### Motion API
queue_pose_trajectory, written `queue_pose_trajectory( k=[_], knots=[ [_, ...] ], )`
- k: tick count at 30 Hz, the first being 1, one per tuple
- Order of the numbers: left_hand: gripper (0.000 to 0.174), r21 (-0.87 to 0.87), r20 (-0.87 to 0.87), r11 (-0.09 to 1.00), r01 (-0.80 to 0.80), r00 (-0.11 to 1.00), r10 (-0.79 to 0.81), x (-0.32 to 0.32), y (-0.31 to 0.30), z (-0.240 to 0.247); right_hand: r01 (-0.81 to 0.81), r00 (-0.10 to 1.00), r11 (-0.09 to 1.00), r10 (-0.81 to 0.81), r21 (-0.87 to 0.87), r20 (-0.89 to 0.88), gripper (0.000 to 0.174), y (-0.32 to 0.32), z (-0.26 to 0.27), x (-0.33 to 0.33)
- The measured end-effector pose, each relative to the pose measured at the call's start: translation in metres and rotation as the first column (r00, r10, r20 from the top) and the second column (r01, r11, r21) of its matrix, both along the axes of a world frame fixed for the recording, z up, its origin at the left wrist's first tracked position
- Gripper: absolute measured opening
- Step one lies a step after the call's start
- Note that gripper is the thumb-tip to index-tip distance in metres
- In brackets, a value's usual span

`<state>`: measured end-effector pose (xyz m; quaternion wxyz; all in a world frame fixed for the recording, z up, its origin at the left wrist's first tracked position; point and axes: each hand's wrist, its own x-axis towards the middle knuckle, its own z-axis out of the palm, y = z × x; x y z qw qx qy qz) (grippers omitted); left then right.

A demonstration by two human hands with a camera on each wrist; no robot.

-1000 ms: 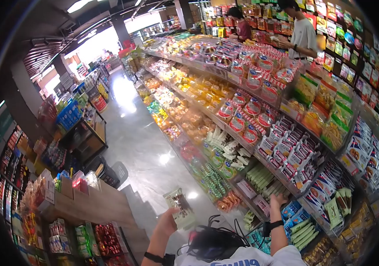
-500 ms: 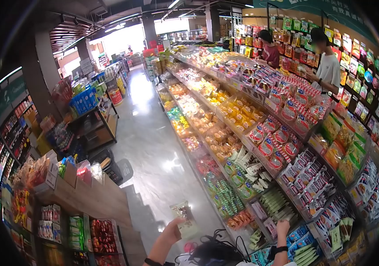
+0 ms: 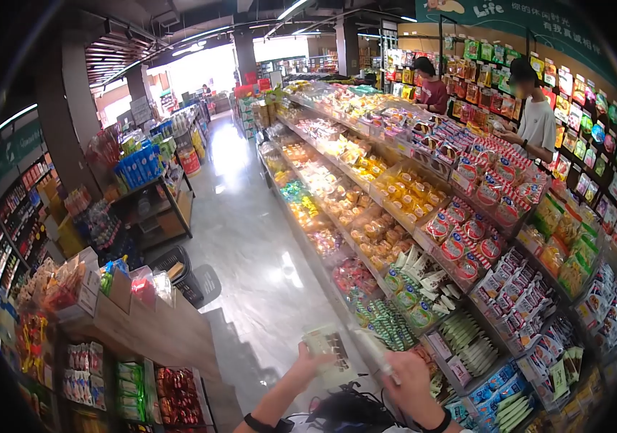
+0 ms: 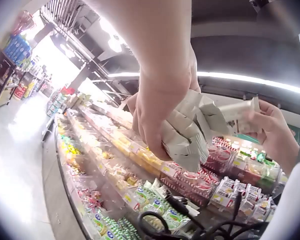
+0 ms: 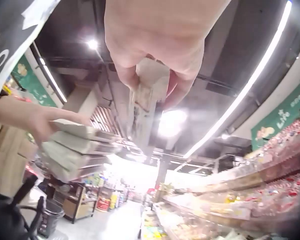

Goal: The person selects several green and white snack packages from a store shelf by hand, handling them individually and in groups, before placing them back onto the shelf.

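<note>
My left hand (image 3: 308,359) (image 4: 160,107) grips a stack of several pale snack packs (image 3: 328,351) (image 4: 187,132) (image 5: 72,147) in front of my chest. My right hand (image 3: 411,372) (image 5: 155,47) pinches one more pale pack (image 3: 375,351) (image 5: 142,102) (image 4: 240,111) and holds it just right of the stack, close to it but apart. Both hands hang over the aisle floor beside the snack shelves (image 3: 424,238).
Long tiered shelves of packaged snacks run along the right. A wooden display stand (image 3: 146,328) with goods is at the left, a dark basket (image 3: 182,278) beside it. Two people (image 3: 535,112) stand at the far wall shelves. The grey aisle floor (image 3: 243,231) stretches ahead.
My right hand has come away from the lower shelf with a pale pack and moved up beside the stack in my left hand. The head view has tilted upward.
</note>
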<state>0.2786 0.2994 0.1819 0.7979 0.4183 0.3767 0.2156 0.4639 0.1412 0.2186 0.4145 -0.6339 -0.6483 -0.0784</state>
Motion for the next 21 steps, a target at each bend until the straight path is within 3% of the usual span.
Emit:
queue_pose_trajectory(
  k=[2,5,8,12,13,14,15,16,19,21],
  knots=[
    [0.065,-0.021,0.056,1.0,0.002,0.998,-0.001,-0.005,-0.002,0.006,-0.207,0.97,0.975,0.193,0.085,0.146,0.039,0.01,0.005,-0.024],
    [0.058,-0.08,0.115,0.996,0.035,0.993,-0.026,-0.013,0.001,0.009,-0.266,0.912,0.963,0.24,0.035,0.332,0.042,0.023,0.023,-0.06],
    [0.058,-0.029,0.131,0.994,0.107,0.986,-0.102,-0.025,0.008,0.018,-0.308,0.946,0.95,0.312,-0.06,0.092,0.043,0.029,0.016,-0.085],
    [0.058,0.037,0.126,0.98,0.197,0.972,-0.2,-0.041,0.008,0.03,-0.308,0.934,0.951,0.298,-0.026,-0.196,0.038,0.034,-0.005,-0.091],
    [0.059,0.067,0.117,0.974,0.215,0.968,-0.222,-0.044,0.007,0.031,-0.152,0.931,0.983,0.108,-0.102,-0.348,0.051,0.034,-0.009,-0.098],
    [0.059,0.098,0.107,0.967,0.234,0.964,-0.244,-0.045,0.006,0.032,-0.139,0.857,0.989,0.091,-0.057,-0.507,0.059,0.038,-0.014,-0.103],
    [0.061,0.162,-0.035,0.948,0.275,0.961,-0.273,-0.042,0.004,0.039,-0.115,0.755,0.993,0.08,-0.011,-0.651,0.067,0.046,-0.02,-0.104],
    [0.062,0.152,-0.012,0.948,0.279,0.96,-0.28,-0.044,0.005,0.039,-0.08,0.63,0.996,0.075,0.032,-0.773,0.076,0.053,-0.026,-0.104],
    [0.06,0.136,0.017,0.938,0.318,0.946,-0.323,-0.051,0.004,0.029,-0.264,0.482,0.946,-0.039,-0.188,-0.875,0.084,0.056,-0.044,-0.095],
    [0.057,0.155,-0.014,0.915,0.373,0.927,-0.375,-0.053,0.008,0.011,-0.473,0.131,0.877,-0.022,-0.082,-0.991,0.088,0.056,-0.028,-0.095]
  ],
)
